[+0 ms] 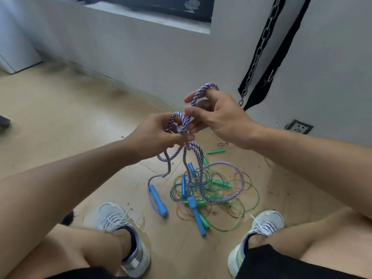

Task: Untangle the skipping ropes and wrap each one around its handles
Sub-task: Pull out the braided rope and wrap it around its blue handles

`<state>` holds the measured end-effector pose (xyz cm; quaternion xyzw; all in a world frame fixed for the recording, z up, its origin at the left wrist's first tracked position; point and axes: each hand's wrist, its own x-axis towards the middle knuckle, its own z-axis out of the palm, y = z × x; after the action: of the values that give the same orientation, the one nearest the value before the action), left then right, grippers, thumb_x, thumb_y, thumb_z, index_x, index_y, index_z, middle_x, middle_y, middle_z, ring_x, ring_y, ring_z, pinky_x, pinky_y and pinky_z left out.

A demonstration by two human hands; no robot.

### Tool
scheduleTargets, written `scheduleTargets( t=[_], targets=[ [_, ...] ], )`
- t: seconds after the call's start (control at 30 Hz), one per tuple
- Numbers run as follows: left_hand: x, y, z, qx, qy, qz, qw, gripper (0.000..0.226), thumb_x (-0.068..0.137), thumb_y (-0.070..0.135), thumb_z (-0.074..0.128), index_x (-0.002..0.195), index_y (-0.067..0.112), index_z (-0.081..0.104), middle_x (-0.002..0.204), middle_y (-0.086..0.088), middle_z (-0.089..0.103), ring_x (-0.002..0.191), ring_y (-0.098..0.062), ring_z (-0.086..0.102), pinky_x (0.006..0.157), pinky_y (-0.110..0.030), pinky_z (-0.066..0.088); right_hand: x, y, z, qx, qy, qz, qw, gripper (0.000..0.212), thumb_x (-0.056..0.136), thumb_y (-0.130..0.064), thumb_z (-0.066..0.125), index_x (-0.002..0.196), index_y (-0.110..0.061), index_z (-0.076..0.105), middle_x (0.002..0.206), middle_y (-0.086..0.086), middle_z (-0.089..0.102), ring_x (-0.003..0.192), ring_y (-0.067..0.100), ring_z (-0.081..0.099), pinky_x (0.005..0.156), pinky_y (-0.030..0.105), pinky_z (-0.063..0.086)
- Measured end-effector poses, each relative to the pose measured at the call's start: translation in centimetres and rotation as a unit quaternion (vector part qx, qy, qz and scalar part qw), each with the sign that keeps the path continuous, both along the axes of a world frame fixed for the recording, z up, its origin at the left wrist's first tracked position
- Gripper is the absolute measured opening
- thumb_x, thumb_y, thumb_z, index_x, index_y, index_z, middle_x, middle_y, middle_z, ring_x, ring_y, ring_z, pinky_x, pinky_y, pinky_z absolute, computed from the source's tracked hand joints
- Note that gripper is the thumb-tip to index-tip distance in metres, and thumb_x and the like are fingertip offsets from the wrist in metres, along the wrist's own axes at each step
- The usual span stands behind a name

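Left hand (159, 132) pinches knotted part of purple-white braided rope (198, 158), fingers curled around it. Right hand (216, 115) grips same rope just above, upper loop arching over its fingers. Rope strands hang down between knees to floor (60, 109), one end at blue handle (159, 199). Below: tangle of thin green and blue cords (237, 210) with green handles (216, 151) and more blue ones (which cord joins which, unclear). Grey sneakers (120, 228) flank pile.
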<state>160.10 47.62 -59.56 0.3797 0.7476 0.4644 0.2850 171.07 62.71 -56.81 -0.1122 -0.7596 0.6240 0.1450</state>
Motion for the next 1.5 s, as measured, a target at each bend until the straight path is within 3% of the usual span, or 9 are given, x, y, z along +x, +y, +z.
scheduleTargets(
  t=[0.17,0.33,0.5,0.7,0.8,0.87,1.17,1.33,1.5],
  targets=[
    [0.2,0.3,0.1,0.033,0.000,0.018,0.999,0.010,0.088,0.021,0.074,0.096,0.014,0.075,0.084,-0.006,0.075,0.076,-0.014,0.071,0.078,-0.037,0.058,-0.2,0.5,-1.3,0.090,-0.015,-0.035,0.995,0.021,0.094,-0.023,0.071,0.108,-0.007,0.068,0.097,0.017,0.072,0.084,0.025,0.072,0.078,0.040,0.062],
    [-0.3,0.5,0.2,0.076,-0.074,0.076,0.991,0.018,0.091,0.018,0.071,0.098,0.001,0.071,0.087,-0.011,0.075,0.077,-0.019,0.069,0.072,-0.034,0.057,0.7,1.3,-4.4,0.115,-0.182,0.166,0.962,0.019,0.090,-0.020,0.075,0.108,-0.018,0.068,0.107,0.001,0.075,0.102,0.013,0.071,0.100,0.032,0.052],
    [-0.2,0.5,0.8,0.114,-0.123,0.110,0.980,0.008,0.092,0.016,0.069,0.094,0.009,0.069,0.082,-0.004,0.072,0.071,-0.017,0.067,0.064,-0.030,0.060,0.8,1.0,-5.8,0.104,-0.195,0.192,0.956,0.015,0.096,-0.021,0.069,0.102,-0.008,0.064,0.104,0.010,0.077,0.107,0.025,0.070,0.103,0.038,0.050],
    [-0.7,0.5,1.9,0.163,-0.223,0.137,0.951,0.012,0.093,0.016,0.067,0.099,0.006,0.065,0.086,-0.008,0.070,0.083,-0.024,0.068,0.077,-0.041,0.062,0.4,0.1,-6.3,0.079,-0.172,0.132,0.973,0.030,0.095,-0.031,0.069,0.122,-0.023,0.058,0.076,0.011,0.059,0.061,0.020,0.059,0.063,0.036,0.054],
    [-0.8,0.6,2.3,0.189,-0.253,0.138,0.939,0.014,0.095,0.016,0.064,0.103,0.004,0.063,0.086,-0.007,0.070,0.083,-0.024,0.070,0.074,-0.037,0.061,0.3,-0.6,-6.3,0.147,-0.222,0.210,0.941,0.014,0.092,-0.041,0.072,0.095,-0.027,0.073,0.066,-0.004,0.046,0.061,0.013,0.044,0.062,0.033,0.039],
    [-1.9,0.3,2.3,0.197,-0.243,0.168,0.935,0.015,0.096,0.016,0.063,0.105,0.005,0.062,0.087,-0.007,0.070,0.081,-0.021,0.072,0.071,-0.035,0.061,0.2,-0.6,-6.5,0.176,-0.253,0.209,0.928,0.023,0.090,-0.041,0.073,0.075,-0.024,0.067,0.064,-0.010,0.053,0.062,0.011,0.048,0.063,0.034,0.042],
    [-10.9,-6.6,-2.8,0.006,-0.074,0.386,0.919,0.006,0.100,0.012,0.057,0.102,0.006,0.057,0.094,-0.017,0.066,0.051,-0.012,0.068,0.052,-0.033,0.060,1.9,5.2,-7.3,0.176,-0.362,0.181,0.897,0.028,0.094,-0.041,0.068,0.082,-0.016,0.065,0.075,-0.002,0.073,0.074,0.010,0.063,0.069,0.034,0.047],
    [-10.2,-8.1,-4.1,-0.407,0.033,0.211,0.888,0.045,0.088,0.031,0.075,0.112,-0.002,0.057,0.108,-0.023,0.065,0.084,-0.036,0.068,0.066,-0.046,0.060,1.2,4.7,-6.7,0.148,-0.242,0.119,0.952,0.030,0.099,-0.040,0.060,0.085,-0.013,0.060,0.069,0.005,0.060,0.066,0.018,0.063,0.074,0.043,0.055],
    [-5.4,-3.1,-1.3,-0.203,0.024,0.015,0.979,0.062,0.085,0.012,0.076,0.140,0.023,0.050,0.127,0.001,0.065,0.116,-0.016,0.061,0.083,-0.026,0.048,-0.5,2.0,-5.4,0.143,-0.167,0.171,0.960,0.024,0.100,-0.035,0.060,0.093,-0.013,0.066,0.065,0.001,0.046,0.058,0.016,0.047,0.062,0.037,0.049]
  ],
)
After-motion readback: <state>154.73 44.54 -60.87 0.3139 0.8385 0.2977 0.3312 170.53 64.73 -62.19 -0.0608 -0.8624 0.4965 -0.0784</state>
